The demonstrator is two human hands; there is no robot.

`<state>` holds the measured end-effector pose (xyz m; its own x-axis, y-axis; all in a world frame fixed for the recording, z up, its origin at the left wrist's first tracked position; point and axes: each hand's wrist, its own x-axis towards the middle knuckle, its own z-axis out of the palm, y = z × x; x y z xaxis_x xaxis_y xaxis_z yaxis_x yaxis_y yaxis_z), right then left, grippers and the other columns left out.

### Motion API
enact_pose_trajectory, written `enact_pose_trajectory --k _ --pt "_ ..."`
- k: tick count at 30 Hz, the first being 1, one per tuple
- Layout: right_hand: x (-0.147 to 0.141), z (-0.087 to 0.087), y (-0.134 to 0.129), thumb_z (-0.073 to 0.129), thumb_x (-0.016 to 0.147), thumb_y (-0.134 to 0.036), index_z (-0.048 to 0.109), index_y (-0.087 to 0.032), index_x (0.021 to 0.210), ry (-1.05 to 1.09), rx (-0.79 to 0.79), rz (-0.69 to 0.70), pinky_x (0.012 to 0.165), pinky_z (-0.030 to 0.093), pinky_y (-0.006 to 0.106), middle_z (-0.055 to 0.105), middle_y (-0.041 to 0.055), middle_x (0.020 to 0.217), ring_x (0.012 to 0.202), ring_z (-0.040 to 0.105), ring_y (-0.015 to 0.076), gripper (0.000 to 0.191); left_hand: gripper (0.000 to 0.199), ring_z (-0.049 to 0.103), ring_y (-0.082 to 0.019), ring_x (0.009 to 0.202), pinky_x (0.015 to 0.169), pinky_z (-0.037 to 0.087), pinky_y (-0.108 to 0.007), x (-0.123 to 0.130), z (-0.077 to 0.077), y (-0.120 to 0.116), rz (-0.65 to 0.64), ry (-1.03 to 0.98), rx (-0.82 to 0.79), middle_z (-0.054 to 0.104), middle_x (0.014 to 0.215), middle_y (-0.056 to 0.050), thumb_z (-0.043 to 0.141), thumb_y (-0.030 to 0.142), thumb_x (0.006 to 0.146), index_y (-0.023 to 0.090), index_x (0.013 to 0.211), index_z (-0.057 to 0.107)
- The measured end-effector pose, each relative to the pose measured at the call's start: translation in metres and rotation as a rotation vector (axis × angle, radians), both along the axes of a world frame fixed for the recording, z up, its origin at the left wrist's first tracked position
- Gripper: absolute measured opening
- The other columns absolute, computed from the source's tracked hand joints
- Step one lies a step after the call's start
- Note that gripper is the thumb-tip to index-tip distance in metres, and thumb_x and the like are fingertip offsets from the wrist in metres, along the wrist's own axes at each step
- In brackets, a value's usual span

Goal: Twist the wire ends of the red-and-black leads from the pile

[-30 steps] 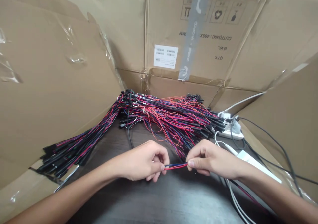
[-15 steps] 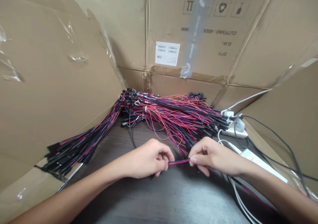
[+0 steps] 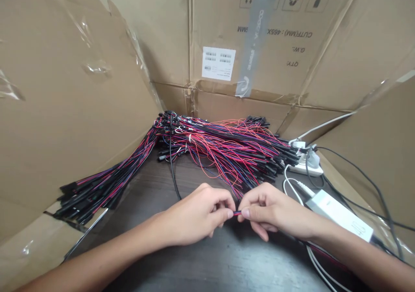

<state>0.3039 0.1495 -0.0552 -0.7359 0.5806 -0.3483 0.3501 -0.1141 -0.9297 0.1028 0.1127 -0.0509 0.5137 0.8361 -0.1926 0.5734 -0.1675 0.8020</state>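
A thin red and dark blue wire pair [image 3: 237, 213] runs between my hands, with only a short piece showing. My left hand [image 3: 210, 210] pinches it between thumb and fingertips from the left. From the right, my right hand [image 3: 266, 210] pinches the same wires, its lower fingers curled below. The wire ends inside my hands are hidden. Just behind my hands lies a large pile of red, blue and black wire harnesses [image 3: 227, 147], many with black sleeved ends. A second bundle of black-sleeved wires [image 3: 97, 192] fans out at the left.
Cardboard walls [image 3: 97, 89] enclose the dark table [image 3: 194, 261] at the back and sides. On the right are a white power strip [image 3: 308, 169], a white power adapter [image 3: 340, 216] and loose cables. A thin metal rod [image 3: 86, 236] rests at the left beside my forearm.
My left hand has moved right, close to my right hand, which has shifted slightly left. Less of the wire pair shows between them. The camera view has tilted slightly.
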Motion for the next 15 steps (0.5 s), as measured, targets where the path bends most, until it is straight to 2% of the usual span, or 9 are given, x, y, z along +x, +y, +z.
enact_pose_trajectory --k 3,7,11,15 --pt "-0.001 -0.002 -0.002 0.056 0.081 -0.037 0.060 -0.013 0.078 0.002 -0.006 0.019 0.037 0.020 0.018 0.053 -0.0033 0.044 0.034 0.029 0.0050 0.025 0.020 0.052 -0.007 0.047 0.052 0.041 -0.017 0.000 0.001 0.000 0.004 0.012 -0.014 0.051 0.055 0.005 0.044 0.025 0.089 0.015 0.084 0.062" --pt "-0.002 0.000 -0.005 0.052 0.084 -0.031 0.059 -0.013 0.080 -0.058 0.071 0.049 0.039 0.025 0.018 0.056 -0.0021 0.047 0.037 0.034 0.0057 0.019 0.021 0.051 -0.006 0.045 0.046 0.040 -0.018 0.001 -0.001 -0.001 0.016 -0.009 -0.048 0.054 0.066 0.002 0.044 0.026 0.088 0.015 0.081 0.061" --pt "-0.004 0.005 -0.013 0.048 0.086 -0.021 0.060 -0.013 0.076 -0.146 0.237 0.057 0.048 0.034 0.018 0.063 0.0018 0.060 0.049 0.045 0.0074 0.018 0.020 0.052 -0.007 0.045 0.044 0.040 -0.017 0.003 -0.004 -0.003 0.012 -0.029 -0.080 0.053 0.065 0.002 0.044 0.024 0.087 0.015 0.080 0.060" --pt "-0.004 0.005 -0.019 0.049 0.085 -0.018 0.059 -0.013 0.072 -0.209 0.401 0.062 0.049 0.031 0.018 0.051 -0.0031 0.055 0.052 0.042 0.0071 0.017 0.019 0.050 -0.006 0.044 0.044 0.040 -0.017 0.006 -0.005 -0.004 -0.009 -0.028 -0.104 0.053 0.064 0.002 0.045 0.022 0.086 0.014 0.079 0.060"
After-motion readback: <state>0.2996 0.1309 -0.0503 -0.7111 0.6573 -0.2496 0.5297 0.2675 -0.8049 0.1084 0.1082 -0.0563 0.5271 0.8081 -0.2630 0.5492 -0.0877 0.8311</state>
